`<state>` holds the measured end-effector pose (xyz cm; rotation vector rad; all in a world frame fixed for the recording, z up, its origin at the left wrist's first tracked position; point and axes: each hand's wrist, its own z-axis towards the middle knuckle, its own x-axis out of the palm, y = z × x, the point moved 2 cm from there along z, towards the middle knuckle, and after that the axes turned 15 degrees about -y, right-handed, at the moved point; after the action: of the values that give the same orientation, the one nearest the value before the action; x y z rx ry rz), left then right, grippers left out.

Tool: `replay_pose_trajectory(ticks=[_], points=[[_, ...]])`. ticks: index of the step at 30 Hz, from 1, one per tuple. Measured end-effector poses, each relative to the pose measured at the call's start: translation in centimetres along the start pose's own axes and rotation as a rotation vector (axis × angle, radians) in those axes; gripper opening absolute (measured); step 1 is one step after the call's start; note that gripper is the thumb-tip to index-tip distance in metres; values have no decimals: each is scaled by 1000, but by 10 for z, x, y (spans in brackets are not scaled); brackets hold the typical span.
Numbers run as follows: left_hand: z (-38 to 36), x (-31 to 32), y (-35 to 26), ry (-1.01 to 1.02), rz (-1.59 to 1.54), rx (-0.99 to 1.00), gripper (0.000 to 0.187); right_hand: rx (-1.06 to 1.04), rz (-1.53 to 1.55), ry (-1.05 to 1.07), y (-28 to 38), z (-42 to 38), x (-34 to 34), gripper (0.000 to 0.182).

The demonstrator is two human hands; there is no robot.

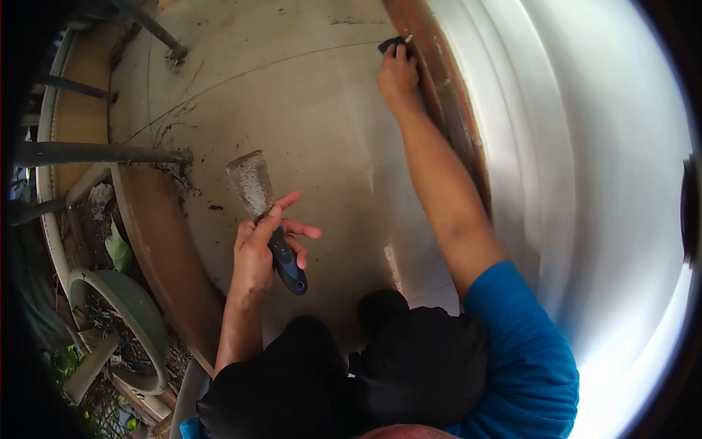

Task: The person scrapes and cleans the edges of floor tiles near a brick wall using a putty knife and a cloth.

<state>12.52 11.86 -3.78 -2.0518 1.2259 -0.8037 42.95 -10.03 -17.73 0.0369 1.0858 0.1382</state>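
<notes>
The scraper [252, 183] is held above the floor [329, 139], its handle gripped by the fingers of the left hand [254, 252] and partly hidden by them. The fingers of the right hand [398, 77] close on a small dark object [392, 45], mostly covered and not identifiable, beside the brown strip [439, 80] edging the pale wall [526, 110], which the dark lens border cuts off
</notes>
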Motion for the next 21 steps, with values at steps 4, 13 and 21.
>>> replay_pose_trajectory(ticks=[4, 13, 21], points=[[1, 2, 0, 4, -17, 6, 55, 44, 79, 21, 21, 32, 24, 42], [-5, 6, -4, 17, -25, 95, 53, -28, 1186, 105, 134, -66, -52, 46], [-13, -8, -21, -47, -245, 223, 41, 1012, 2045, 750, 103, -120, -149, 35]])
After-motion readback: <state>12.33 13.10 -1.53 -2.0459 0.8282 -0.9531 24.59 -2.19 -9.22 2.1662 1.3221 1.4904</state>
